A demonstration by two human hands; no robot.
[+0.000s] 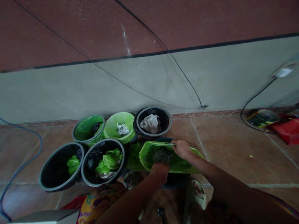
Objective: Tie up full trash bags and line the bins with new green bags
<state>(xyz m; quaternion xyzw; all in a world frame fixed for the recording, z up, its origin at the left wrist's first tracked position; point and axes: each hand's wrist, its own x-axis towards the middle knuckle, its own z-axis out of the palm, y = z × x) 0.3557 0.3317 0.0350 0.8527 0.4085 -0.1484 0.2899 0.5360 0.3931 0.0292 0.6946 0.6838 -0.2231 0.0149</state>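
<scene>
Left hand (159, 170) grips the near rim of a bright green bin liner (151, 155), crumpled and translucent, gaping at centre; right hand (182, 148) pinches its far rim at one o'clock. Beyond, at eleven o'clock, five bins (101, 145) cluster against the wall (143, 82).

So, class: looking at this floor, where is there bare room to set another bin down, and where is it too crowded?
Bare tile lies right of the green bag, up to the red bag by the wall. More lies left of the black bins, around the blue cable. It is crowded where five bins cluster at the wall and both hands, left hand and right hand, work the bag.
</scene>
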